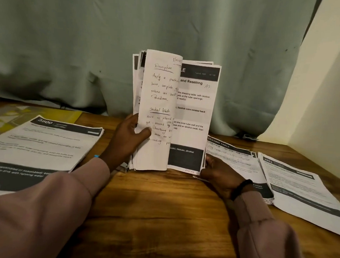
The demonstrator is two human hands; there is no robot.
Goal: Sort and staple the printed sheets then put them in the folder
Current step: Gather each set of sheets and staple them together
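Sheet stack stands upright, long axis vertical, bottom edge on worktop mid-back. Left hand pinches the handwritten page w/ thumb; right hand grips the btm-right corner. Left is nearer the next page to flip.

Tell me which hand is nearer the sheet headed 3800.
Left. The left hand holds the upright stack beside the 3800 sheet; the right hand is farther, across the stack.
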